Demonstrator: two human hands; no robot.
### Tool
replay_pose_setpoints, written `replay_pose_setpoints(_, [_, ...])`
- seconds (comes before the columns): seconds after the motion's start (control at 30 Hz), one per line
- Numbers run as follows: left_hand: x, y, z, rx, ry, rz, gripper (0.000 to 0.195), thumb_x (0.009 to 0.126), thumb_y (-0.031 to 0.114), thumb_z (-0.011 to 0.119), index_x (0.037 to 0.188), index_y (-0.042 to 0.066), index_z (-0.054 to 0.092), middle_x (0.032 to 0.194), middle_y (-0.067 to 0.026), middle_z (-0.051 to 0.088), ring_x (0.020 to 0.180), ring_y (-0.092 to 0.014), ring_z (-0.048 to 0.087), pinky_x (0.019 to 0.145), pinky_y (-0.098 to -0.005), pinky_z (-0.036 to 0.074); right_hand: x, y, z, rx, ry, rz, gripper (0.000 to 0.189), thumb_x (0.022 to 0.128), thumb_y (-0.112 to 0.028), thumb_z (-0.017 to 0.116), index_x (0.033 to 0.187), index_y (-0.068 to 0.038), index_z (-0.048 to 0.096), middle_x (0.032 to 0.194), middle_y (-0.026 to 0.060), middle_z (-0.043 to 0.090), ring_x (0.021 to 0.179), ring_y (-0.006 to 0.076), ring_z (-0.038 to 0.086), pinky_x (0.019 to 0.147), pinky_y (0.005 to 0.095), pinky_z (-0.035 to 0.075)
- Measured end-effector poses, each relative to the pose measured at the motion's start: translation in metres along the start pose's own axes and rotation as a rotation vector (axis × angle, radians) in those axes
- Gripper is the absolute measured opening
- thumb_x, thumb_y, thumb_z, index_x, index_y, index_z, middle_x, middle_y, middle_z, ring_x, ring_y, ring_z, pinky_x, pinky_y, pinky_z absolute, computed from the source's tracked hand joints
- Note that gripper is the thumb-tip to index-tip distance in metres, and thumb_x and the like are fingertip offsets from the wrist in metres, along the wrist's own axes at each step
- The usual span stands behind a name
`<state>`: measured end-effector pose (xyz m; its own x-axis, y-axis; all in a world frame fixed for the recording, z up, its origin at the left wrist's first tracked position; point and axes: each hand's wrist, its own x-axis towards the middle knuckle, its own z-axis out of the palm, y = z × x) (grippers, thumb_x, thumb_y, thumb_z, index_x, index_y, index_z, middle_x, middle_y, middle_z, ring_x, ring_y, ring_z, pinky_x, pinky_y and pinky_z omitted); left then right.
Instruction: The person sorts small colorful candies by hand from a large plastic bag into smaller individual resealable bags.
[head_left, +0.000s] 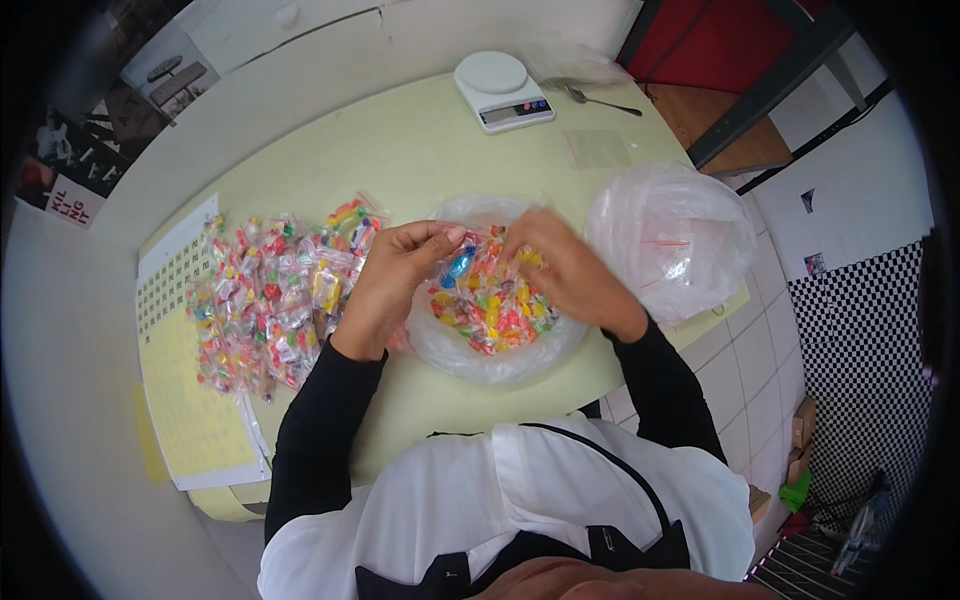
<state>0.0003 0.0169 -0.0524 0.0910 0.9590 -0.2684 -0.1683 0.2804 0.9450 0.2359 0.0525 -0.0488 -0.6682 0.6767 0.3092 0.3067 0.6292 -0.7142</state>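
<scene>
My left hand (401, 270) pinches the top of a small clear zip bag with a red strip. A blue-wrapped candy (458, 267) shows in that bag. Close by on the right, my right hand (559, 262) is blurred, its fingers bent over the candies; whether it holds one cannot be made out. Beneath both hands lies an open translucent plastic bag (480, 367) of loose wrapped candies (495, 322). A large pile of filled candy bags (277, 300) covers the table to the left.
A white plastic bag (667, 187) with small zip bags inside stands at the right. Toward the back are a digital kitchen scale (502, 94), a metal spoon (604, 101) and a flat empty zip bag (598, 148). Printed sheets (180, 390) lie at the table's left edge.
</scene>
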Motion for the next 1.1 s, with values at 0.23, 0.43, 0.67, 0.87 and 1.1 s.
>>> replay_pose_setpoints(0.23, [0.002, 0.002, -0.004, -0.065, 0.008, -0.030, 0.027, 0.096, 0.025, 0.070, 0.105, 0.000, 0.073, 0.092, -0.0015, 0.072, 0.083, -0.009, 0.065, 0.077, -0.0254, 0.052, -0.028, 0.002, 0.046, -0.336, -0.236, -0.059, 0.020, 0.076, -0.007, 0.072, 0.095, -0.010, 0.068, 0.106, 0.0032, 0.058, 0.109, 0.0252, 0.051, 0.095, 0.0384, 0.040])
replay_pose_setpoints(0.43, [0.006, -0.005, -0.013, -0.036, -0.074, 0.023, 0.019, 0.094, 0.014, 0.071, 0.106, 0.000, 0.073, 0.099, -0.0059, 0.075, 0.089, -0.012, 0.069, 0.083, -0.0268, 0.054, -0.015, 0.000, 0.019, -0.047, -0.081, 0.052, 0.015, 0.086, -0.006, 0.068, 0.102, -0.005, 0.068, 0.102, 0.0074, 0.061, 0.099, 0.0260, 0.059, 0.087, 0.0368, 0.047])
replay_pose_setpoints(0.67, [-0.005, 0.009, 0.001, -0.013, -0.153, 0.042, 0.021, 0.092, 0.012, 0.073, 0.108, -0.002, 0.074, 0.102, -0.0081, 0.075, 0.092, -0.013, 0.069, 0.086, -0.0265, 0.053, 0.005, -0.027, -0.023, 0.028, 0.261, 0.052, 0.010, 0.093, -0.002, 0.065, 0.102, 0.002, 0.066, 0.102, 0.0100, 0.065, 0.091, 0.0197, 0.064, 0.078, 0.0302, 0.050])
replay_pose_setpoints(0.87, [-0.011, 0.012, 0.005, 0.018, -0.172, 0.047, 0.025, 0.091, 0.016, 0.075, 0.109, -0.001, 0.074, 0.102, -0.0064, 0.074, 0.091, -0.011, 0.067, 0.085, -0.0248, 0.052, 0.014, -0.030, -0.022, 0.070, 0.213, 0.061, 0.011, 0.090, -0.003, 0.069, 0.099, 0.002, 0.065, 0.097, 0.0091, 0.067, 0.086, 0.0182, 0.064, 0.074, 0.0302, 0.050])
replay_pose_setpoints(1.1, [-0.010, 0.002, 0.004, 0.011, -0.216, 0.042, 0.023, 0.093, 0.019, 0.074, 0.106, -0.001, 0.073, 0.100, -0.0033, 0.073, 0.091, -0.008, 0.064, 0.083, -0.0223, 0.049, 0.021, -0.040, -0.019, -0.003, 0.143, 0.037, 0.014, 0.087, -0.003, 0.072, 0.096, 0.001, 0.063, 0.089, 0.0082, 0.067, 0.077, 0.0169, 0.063, 0.067, 0.0305, 0.049])
